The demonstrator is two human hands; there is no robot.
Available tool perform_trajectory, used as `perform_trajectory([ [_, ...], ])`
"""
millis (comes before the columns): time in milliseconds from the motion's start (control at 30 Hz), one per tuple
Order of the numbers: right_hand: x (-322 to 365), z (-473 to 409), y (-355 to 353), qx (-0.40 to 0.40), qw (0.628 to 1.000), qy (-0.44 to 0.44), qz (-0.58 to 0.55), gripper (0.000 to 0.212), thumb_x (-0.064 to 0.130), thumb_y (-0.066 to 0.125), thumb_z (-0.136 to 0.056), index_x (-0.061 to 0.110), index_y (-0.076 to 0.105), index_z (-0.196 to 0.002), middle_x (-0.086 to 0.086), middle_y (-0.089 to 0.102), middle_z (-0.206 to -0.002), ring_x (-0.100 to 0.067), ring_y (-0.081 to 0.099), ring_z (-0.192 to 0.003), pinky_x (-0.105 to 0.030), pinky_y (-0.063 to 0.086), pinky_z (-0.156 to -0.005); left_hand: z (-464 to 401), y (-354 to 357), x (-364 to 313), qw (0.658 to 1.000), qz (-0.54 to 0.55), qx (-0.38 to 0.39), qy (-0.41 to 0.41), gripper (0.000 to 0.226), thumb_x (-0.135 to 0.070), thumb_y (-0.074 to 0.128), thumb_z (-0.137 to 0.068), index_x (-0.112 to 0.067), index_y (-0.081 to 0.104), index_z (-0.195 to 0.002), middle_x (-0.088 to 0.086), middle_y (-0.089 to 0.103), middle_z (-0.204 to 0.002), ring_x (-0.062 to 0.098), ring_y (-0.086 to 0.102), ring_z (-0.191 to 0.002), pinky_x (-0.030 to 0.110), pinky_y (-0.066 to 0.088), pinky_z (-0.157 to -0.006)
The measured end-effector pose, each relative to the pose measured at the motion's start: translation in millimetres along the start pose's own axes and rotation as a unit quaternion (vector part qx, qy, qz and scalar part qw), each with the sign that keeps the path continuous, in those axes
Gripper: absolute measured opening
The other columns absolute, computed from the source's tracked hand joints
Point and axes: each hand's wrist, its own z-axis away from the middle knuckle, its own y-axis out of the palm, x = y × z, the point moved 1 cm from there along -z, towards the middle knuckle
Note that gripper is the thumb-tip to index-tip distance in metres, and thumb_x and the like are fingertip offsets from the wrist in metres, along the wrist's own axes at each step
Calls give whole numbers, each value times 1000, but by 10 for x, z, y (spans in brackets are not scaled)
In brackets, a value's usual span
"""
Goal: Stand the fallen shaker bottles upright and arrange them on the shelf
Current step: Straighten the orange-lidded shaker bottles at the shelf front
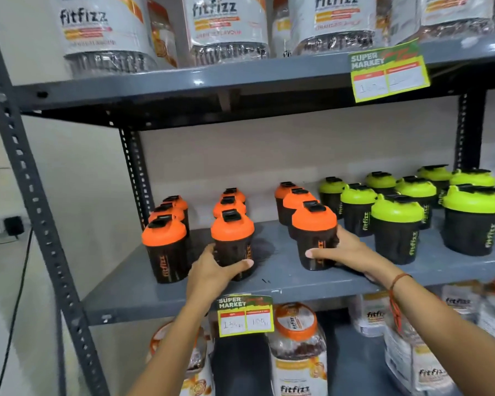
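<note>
On the grey middle shelf [286, 284] stand three rows of black shaker bottles with orange lids, all upright. My left hand [212, 270] wraps the base of the front bottle of the middle row [232, 241]. My right hand [340, 252] grips the front bottle of the right row [315, 232] from its right side. The front bottle of the left row [166, 247] stands free beside my left hand. To the right, several green-lidded shakers [397, 227] stand upright in a cluster.
Large fitfizz jars [229, 27] fill the upper shelf, and more jars [297, 347] and pouches sit on the lower shelf. Supermarket price tags [245, 315] hang from the shelf edges. A perforated metal upright [32, 195] stands at left, with a wall plug and cable beyond.
</note>
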Motion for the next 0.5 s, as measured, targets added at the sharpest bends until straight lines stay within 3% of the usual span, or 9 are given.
perform_trajectory([
  [100,-29,31,-57,8,1000,1,-10,56,22,87,-75,34,57,-121,16,71,-112,14,67,-86,-10,51,-67,33,61,-40,1000,-20,-8,6,89,-71,79,-53,-25,55,-126,-1,69,-123,23,65,-112,42,53,-93],
  [233,-105,42,-70,1,1000,7,-25,61,31,89,-69,33,61,-123,13,75,-114,0,70,-101,-17,53,-78,49,67,-55,999,-33,-10,11,90,-74,77,-53,-25,55,-126,-2,70,-121,22,65,-112,44,54,-93],
  [367,-113,39,-83,2,1000,-2,-15,64,36,89,-69,35,59,-125,15,71,-119,2,68,-103,-24,54,-87,30,51,-43,1000,-8,14,5,85,-67,81,-55,-25,57,-124,-3,69,-122,20,64,-112,45,52,-96],
  [500,-110,55,-84,4,1000,-9,-8,66,42,89,-66,38,58,-124,16,71,-120,2,68,-103,-25,55,-83,13,31,-10,999,28,32,1,71,-59,86,-55,-33,56,-114,-5,70,-118,17,65,-111,45,52,-98],
])
